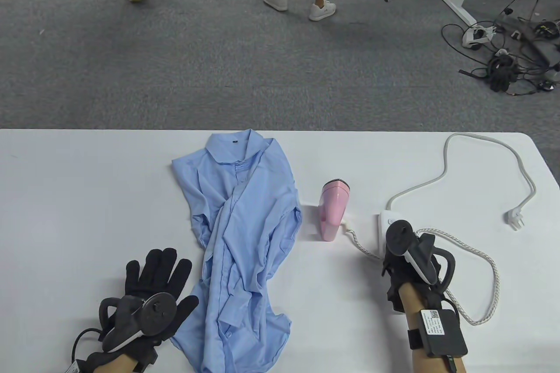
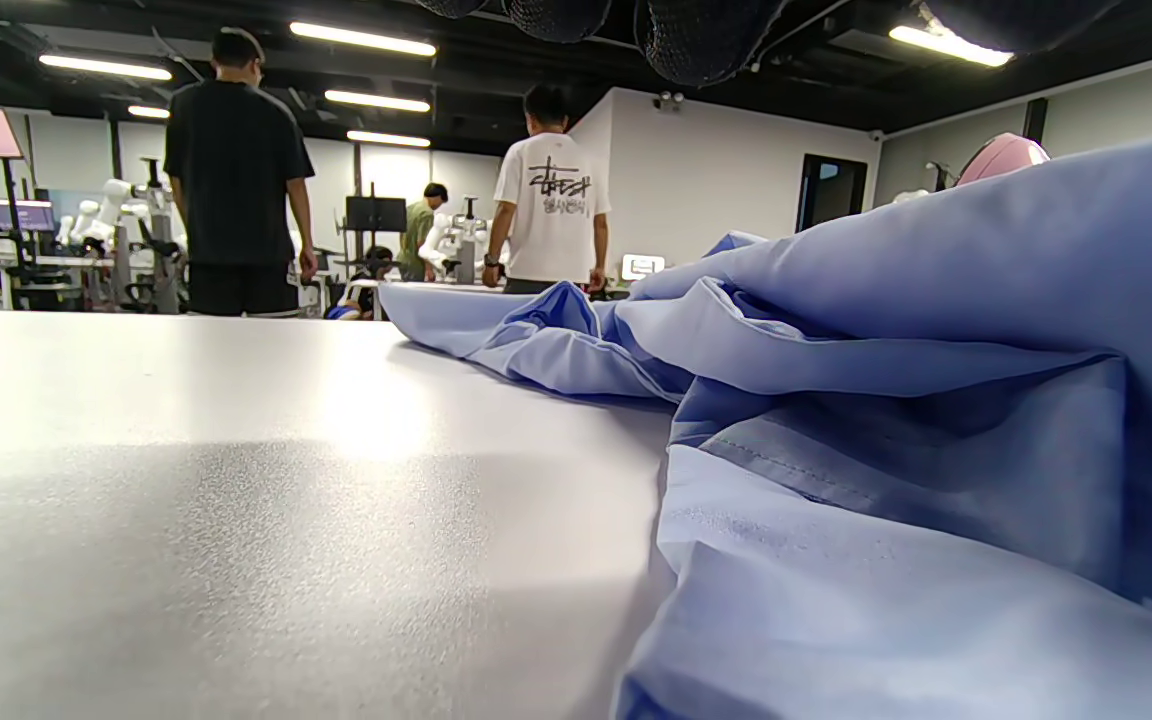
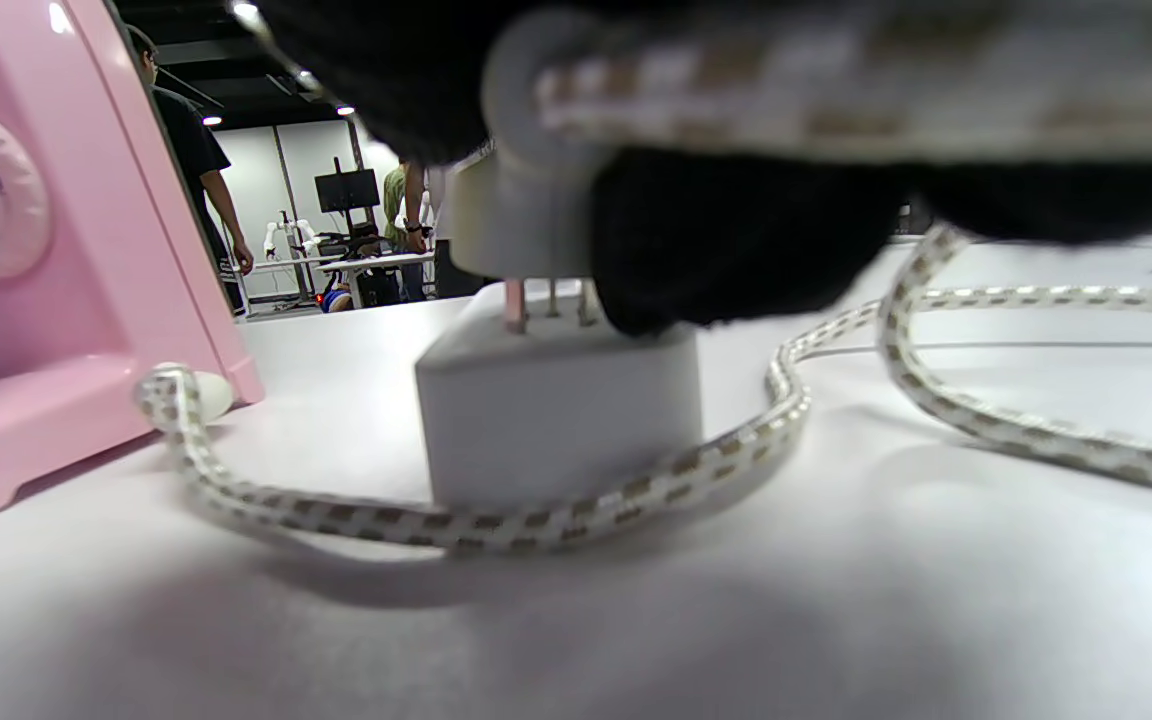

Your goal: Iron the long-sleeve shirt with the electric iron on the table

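1. Nearest to me, at the bottom left of the table view, my left hand (image 1: pixel 155 279) lies flat on the white table (image 1: pixel 65 198) with its fingers spread apart. It holds nothing. It sits just beside the bottom edge of the shirt (image 1: pixel 243 233), I think so it can smooth the cloth soon.

2. At the bottom right of the table view is my right hand (image 1: pixel 400 255). In the right wrist view its fingers (image 3: pixel 736 240) are pinched on the plug (image 3: pixel 521 225) of the iron's cord (image 3: pixel 496 520). The plug's pins are partly down in the white power box (image 3: pixel 556 420). I judge I am plugging the iron in, so it can get hot.

3. The stripy cord loops on the table to the right of my right hand and runs back to the iron.

4. In the middle of the table view the blue shirt lies crumpled in a long bunch, collar at the far end. It is not spread flat yet, so it is not ready for ironing.

5. Just right of the shirt stands the pink iron (image 1: pixel 332 211), up on its end. I think it stands that way so the hot side touches nothing.

6. Far right, the power box's own grey cable (image 1: pixel 481 158) curls away. Its plug lies loose on the table, so I think no power can reach the iron yet.
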`<state>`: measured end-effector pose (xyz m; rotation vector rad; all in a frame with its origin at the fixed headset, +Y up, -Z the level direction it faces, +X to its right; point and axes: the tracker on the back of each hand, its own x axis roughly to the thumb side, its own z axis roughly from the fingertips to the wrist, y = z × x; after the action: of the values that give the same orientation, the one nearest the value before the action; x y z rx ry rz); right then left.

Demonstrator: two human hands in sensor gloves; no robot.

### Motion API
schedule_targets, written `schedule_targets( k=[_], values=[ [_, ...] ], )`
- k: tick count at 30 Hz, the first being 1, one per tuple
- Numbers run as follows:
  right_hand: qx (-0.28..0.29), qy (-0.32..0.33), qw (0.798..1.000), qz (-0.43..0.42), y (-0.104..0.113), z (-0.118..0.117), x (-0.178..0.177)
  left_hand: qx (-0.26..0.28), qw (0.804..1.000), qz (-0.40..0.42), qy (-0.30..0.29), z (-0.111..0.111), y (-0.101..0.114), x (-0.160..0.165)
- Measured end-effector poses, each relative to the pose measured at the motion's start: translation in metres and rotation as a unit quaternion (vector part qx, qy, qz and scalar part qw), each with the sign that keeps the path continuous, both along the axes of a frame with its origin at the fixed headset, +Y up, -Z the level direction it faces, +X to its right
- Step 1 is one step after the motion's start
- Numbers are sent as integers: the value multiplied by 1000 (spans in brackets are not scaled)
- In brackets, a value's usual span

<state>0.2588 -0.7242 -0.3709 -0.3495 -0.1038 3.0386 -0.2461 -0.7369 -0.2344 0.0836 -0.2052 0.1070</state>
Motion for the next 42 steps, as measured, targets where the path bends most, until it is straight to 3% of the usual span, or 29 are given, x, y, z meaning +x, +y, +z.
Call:
schedule_targets(
  k=[7, 9, 15, 20, 27, 30, 31, 34, 35, 39, 42],
  values=[
    [-23, 13, 999, 31, 4, -11, -9, -1, 1000, -9, 6, 0, 0, 1],
    [-55, 0, 998, 26, 2, -16, -11, -3, 1000, -9, 9, 0, 0, 0],
    [-48, 3, 999, 8, -1, -16, -8, 0, 1000, 0, 11, 0, 2, -2],
    [-80, -9, 995, 58, -3, -22, -16, -2, 1000, 0, 10, 0, 2, -2],
    [-84, -8, 996, 34, -1, -25, -10, 2, 1000, 4, 8, 0, 2, -2],
    [-113, -26, 993, 32, 4, -29, -2, 4, 1000, 5, 10, 1, 2, -2],
    [-108, -42, 993, 15, 10, -28, 2, 5, 1000, 6, 9, 1, 2, -3],
    [-10, -42, 999, -9, 29, -25, 4, 4, 1000, 10, 8, 1, 3, -4],
    [-10, -41, 999, -10, 31, -26, 4, 5, 1000, 10, 8, 1, 3, -4],
    [-86, -54, 995, 11, 16, -36, 2, 0, 1000, 11, 7, 1, 2, -4],
    [-105, -51, 993, 10, 2, -43, 0, -2, 1000, 8, 7, 1, 2, -4]
  ],
)
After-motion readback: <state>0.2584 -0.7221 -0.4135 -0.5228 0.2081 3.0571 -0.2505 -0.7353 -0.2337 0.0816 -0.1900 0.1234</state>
